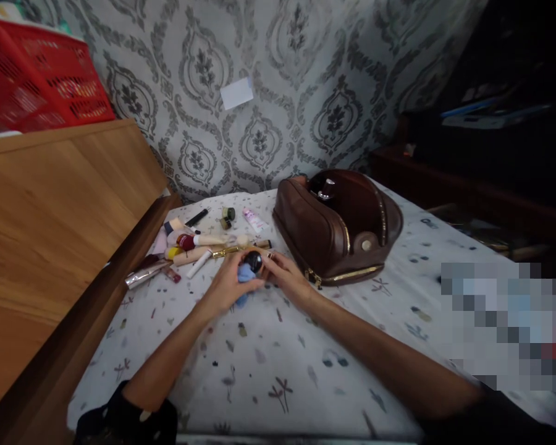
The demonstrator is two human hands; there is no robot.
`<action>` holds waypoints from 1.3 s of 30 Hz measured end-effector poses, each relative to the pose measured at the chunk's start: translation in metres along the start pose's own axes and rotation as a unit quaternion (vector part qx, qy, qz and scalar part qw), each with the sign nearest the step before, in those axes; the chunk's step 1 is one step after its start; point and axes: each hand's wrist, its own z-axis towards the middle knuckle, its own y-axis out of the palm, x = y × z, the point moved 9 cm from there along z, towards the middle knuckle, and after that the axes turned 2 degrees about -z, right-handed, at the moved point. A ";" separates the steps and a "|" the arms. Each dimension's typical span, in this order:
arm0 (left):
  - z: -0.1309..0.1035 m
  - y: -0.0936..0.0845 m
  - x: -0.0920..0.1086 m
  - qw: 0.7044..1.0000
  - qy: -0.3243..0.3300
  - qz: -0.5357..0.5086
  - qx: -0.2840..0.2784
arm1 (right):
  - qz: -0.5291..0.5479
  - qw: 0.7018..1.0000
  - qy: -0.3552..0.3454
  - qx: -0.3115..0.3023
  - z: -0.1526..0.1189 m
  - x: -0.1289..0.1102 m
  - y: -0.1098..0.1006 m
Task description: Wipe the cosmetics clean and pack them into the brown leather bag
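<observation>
The dark round item point(253, 261), center frame, could slip & roll into the makeup pile point(199, 247) — cause: smooth sides, maybe a loose grip w/ blue cloth point(241, 274) bunched under it. L hand point(225, 287) is partly closed, clamped on item + cloth. R hand point(290, 281) has curled fingers at its edge — can't tell if they pinch. Brown bag point(306, 238) sits upper right of both.

White patterned cloth surface point(259, 371), open brown leather bag point(312, 232) at its right, pink-and-white tube point(254, 220) beside two small jars point(227, 217), loose cluster of brushes and cosmetics point(185, 247) at left.
</observation>
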 end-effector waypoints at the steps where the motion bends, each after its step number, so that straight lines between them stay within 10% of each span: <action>1: -0.009 0.006 0.002 1.000 0.005 -0.024 -0.005 | -0.010 1.000 -0.008 0.008 0.001 0.001 -0.003; 8: -0.020 -0.034 -0.032 0.978 -0.061 -0.168 0.106 | -0.035 0.999 -0.034 -0.004 -0.002 0.010 -0.010; 12: -0.025 -0.055 0.012 0.972 0.061 -0.106 0.198 | -0.111 0.992 -0.061 -0.022 -0.009 0.002 -0.001; 16: -0.032 -0.030 0.067 0.955 0.225 0.003 0.195 | -0.212 0.971 -0.111 -0.025 -0.018 -0.010 0.010; 21: -0.030 0.006 0.073 0.936 0.305 0.124 0.128 | -0.236 0.964 -0.119 -0.037 -0.025 -0.012 0.017; 32: -0.015 -0.027 0.007 0.977 0.136 -0.021 0.163 | -0.213 0.969 -0.106 -0.072 -0.025 -0.016 0.020; 39: -0.006 -0.010 -0.039 0.971 -0.019 -0.190 0.145 | -0.178 0.979 -0.063 -0.076 -0.021 -0.007 0.015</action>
